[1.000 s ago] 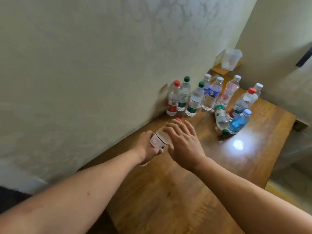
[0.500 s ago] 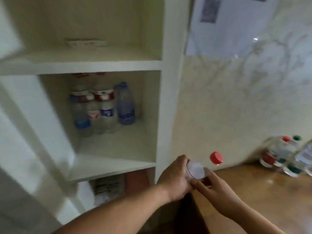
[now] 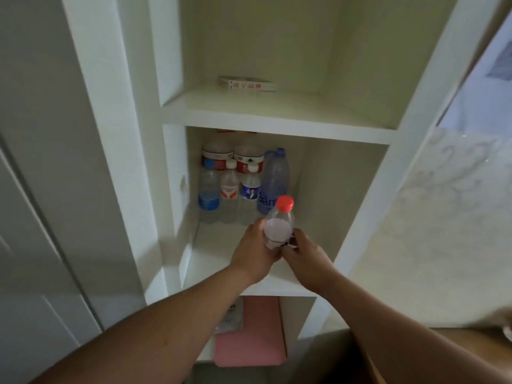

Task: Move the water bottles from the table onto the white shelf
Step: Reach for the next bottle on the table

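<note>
Red-capped bottle point(image 3: 279, 227) sits in both hands at the mouth of the middle compartment of the white shelf point(image 3: 277, 285). It is tilted, with its pale base towards the camera and its cap pointing up and inwards, above the front part of the board.

At far left is a grey door panel point(image 3: 41, 176), just beside the shelf's white upright. At the back left of the same compartment are the stored bottles point(image 3: 232, 187). They are packed close in two rows, with a blue-tinted one point(image 3: 274, 177) at their right end. The tops of the rear ones are hidden by the board above. The held bottle overlaps the blue one's lower label, so its print is only partly readable.

On the upper board lies a flat box point(image 3: 246, 84), its lettering too small to read. Below, a pink item point(image 3: 249, 339) fills the bottom compartment, and the forearms cover part of it.

The left hand point(image 3: 255, 252) curls round the bottle's left side. The right hand point(image 3: 307, 257) pinches its lower right side with bent fingers.

Further right is a marbled wall point(image 3: 443, 217) with a sheet of paper point(image 3: 493, 65) cut off by the frame. At the lower right is a corner of the wooden bench point(image 3: 482, 335). A pale object at its very edge is too cropped to make out.
</note>
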A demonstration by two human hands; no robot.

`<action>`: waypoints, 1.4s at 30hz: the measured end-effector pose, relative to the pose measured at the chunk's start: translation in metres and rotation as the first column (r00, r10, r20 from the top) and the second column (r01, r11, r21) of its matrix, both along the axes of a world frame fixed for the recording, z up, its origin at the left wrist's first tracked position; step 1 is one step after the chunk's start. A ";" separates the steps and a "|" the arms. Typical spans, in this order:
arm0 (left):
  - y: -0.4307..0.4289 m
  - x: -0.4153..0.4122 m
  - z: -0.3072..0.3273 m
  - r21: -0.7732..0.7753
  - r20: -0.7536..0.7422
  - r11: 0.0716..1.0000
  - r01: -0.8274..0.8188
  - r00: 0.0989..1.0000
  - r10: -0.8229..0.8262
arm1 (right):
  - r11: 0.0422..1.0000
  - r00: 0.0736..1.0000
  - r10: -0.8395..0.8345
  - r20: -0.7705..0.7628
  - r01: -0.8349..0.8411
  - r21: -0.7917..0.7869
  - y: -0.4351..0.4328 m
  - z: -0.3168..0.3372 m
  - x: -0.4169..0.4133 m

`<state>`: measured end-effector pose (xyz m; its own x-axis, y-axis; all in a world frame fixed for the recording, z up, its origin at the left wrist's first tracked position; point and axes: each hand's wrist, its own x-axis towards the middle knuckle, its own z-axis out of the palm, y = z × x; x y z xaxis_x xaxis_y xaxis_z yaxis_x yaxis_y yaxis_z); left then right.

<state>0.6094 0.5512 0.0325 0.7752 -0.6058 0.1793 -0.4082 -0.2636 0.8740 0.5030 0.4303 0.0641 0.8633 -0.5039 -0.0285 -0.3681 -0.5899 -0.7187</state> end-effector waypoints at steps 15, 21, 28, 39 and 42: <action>-0.075 0.092 -0.084 0.010 -0.020 0.981 -0.192 0.981 0.192 | 0.992 0.978 -0.101 0.182 0.086 0.089 -0.060 -0.130 0.134; -0.087 0.110 -0.116 0.108 0.115 0.965 -0.237 0.967 0.225 | 0.969 0.940 -0.223 0.260 0.185 0.164 -0.077 -0.139 0.182; -0.092 0.111 -0.121 0.247 0.244 0.926 -0.285 0.943 0.225 | 0.974 0.962 -0.211 0.175 0.221 -0.043 -0.081 -0.152 0.193; -0.091 0.112 -0.115 0.295 0.266 0.922 -0.253 0.948 0.175 | 0.959 0.975 -0.209 0.077 0.219 -0.177 -0.085 -0.157 0.202; -0.092 0.113 -0.116 0.266 0.238 0.926 -0.270 0.949 0.208 | 0.963 0.965 -0.232 0.124 0.246 -0.110 -0.085 -0.158 0.200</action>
<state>0.7220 0.4591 -0.0835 0.8692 -0.4561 0.1908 -0.4602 -0.6054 0.6493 0.7030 0.3450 -0.0934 0.7116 -0.6896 0.1343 -0.4328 -0.5809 -0.6894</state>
